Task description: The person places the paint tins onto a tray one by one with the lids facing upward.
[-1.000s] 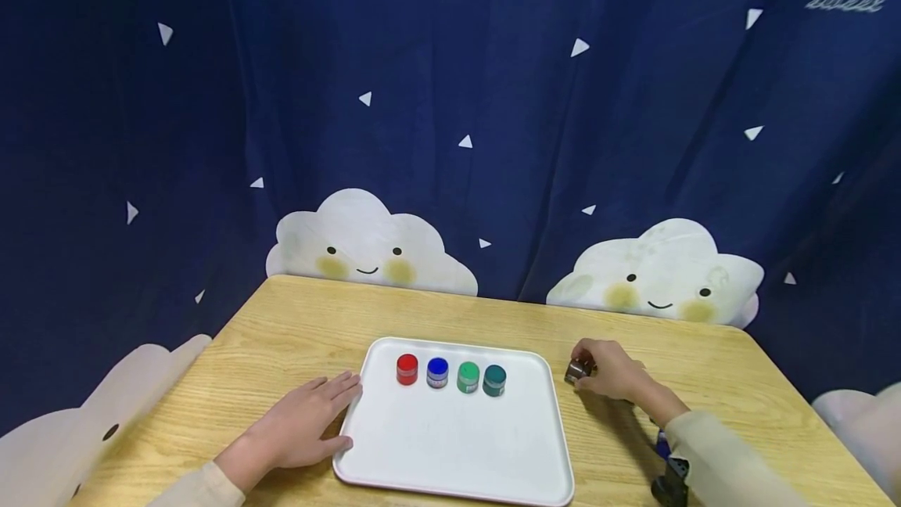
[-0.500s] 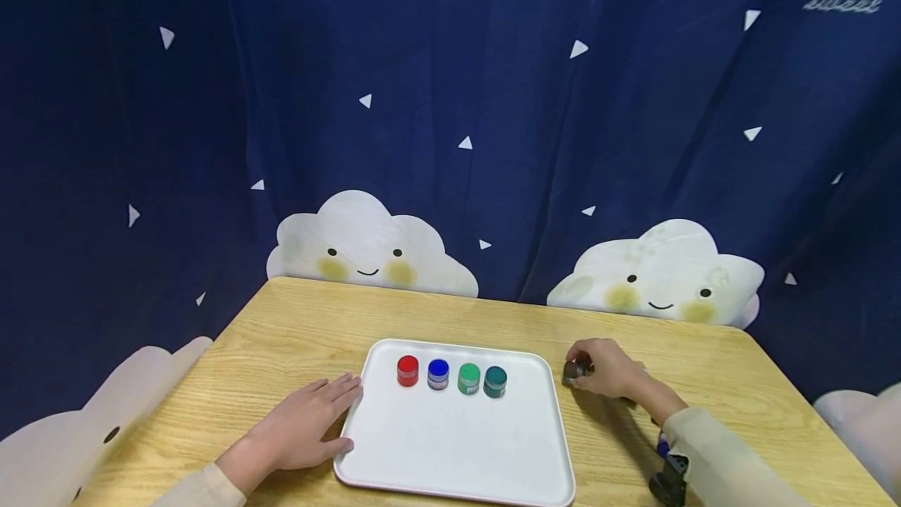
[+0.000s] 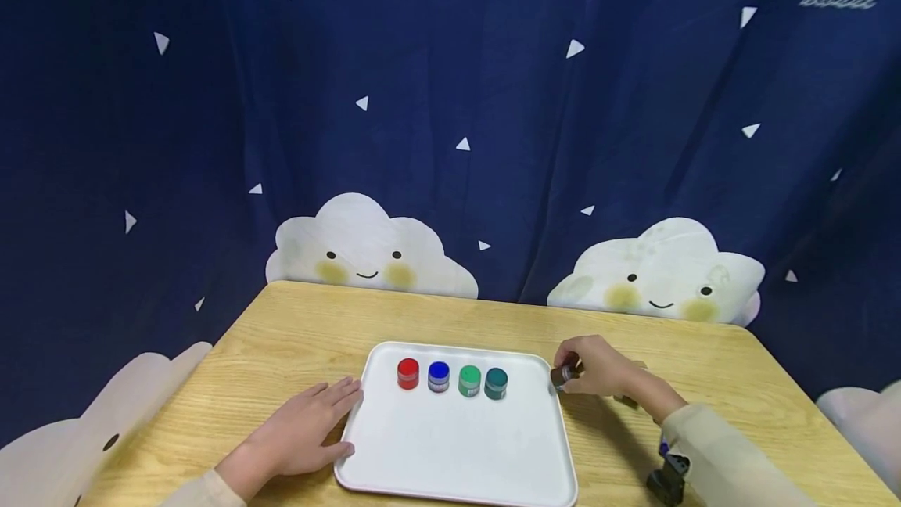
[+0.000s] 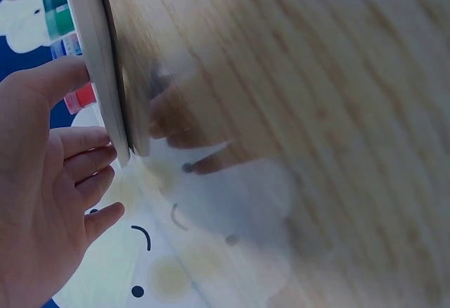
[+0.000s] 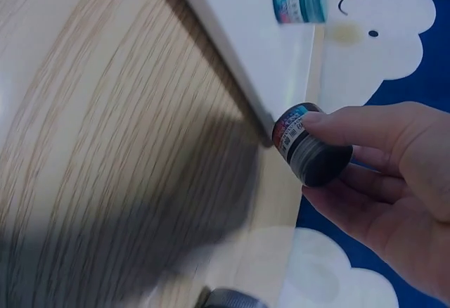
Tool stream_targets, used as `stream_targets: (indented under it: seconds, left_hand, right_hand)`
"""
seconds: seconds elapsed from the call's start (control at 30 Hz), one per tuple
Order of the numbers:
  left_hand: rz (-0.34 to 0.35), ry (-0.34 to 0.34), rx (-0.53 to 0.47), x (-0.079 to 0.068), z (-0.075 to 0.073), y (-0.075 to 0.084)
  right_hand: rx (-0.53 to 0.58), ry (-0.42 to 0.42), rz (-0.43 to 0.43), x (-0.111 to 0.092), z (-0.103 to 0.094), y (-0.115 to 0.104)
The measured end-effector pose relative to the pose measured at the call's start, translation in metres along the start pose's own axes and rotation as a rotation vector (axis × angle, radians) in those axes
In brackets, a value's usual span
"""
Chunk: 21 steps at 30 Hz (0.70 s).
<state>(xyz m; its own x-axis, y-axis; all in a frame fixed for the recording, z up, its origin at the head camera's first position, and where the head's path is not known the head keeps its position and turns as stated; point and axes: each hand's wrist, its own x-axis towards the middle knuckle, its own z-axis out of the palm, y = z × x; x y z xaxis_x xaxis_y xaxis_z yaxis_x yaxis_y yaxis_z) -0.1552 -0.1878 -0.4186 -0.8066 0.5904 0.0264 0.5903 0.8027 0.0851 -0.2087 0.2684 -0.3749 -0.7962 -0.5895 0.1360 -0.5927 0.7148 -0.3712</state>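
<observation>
Between the thumb and fingers of my right hand (image 3: 598,368), a small dark brown paint jar (image 3: 561,375) is held tilted at the right rim of the white tray (image 3: 450,452). The right wrist view shows this jar (image 5: 309,139) with its dark lid toward the palm and a printed label under the thumb. My left hand (image 3: 303,429) lies with fairly straight fingers against the tray's left rim. Along the back of the tray stand a red jar (image 3: 407,374), a blue jar (image 3: 439,377), a light green jar (image 3: 469,381) and a dark green jar (image 3: 496,384).
Partly hidden behind my right wrist, a dark object (image 3: 625,400) sits on the wooden table (image 3: 317,327); a dark lid (image 5: 235,299) shows at the bottom of the right wrist view. A black device (image 3: 667,482) is at the right sleeve. A dark blue curtain (image 3: 422,139) hangs behind the table.
My right hand has moved left with the brown jar, from the table beside the tray to its right rim, and the jar has tilted. The left hand stays in place.
</observation>
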Motion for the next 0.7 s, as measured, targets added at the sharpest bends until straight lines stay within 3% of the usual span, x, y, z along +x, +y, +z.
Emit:
stream_targets:
  seconds: [0.3, 0.7]
  left_hand:
    - [0.003, 0.007, 0.003, -0.001, 0.001, 0.000]
    - [0.013, 0.024, 0.024, 0.000, 0.001, 0.000]
  right_hand:
    - [-0.025, -0.035, -0.072, 0.012, 0.005, -0.020]
    - [-0.081, -0.087, -0.089, 0.028, 0.018, -0.029]
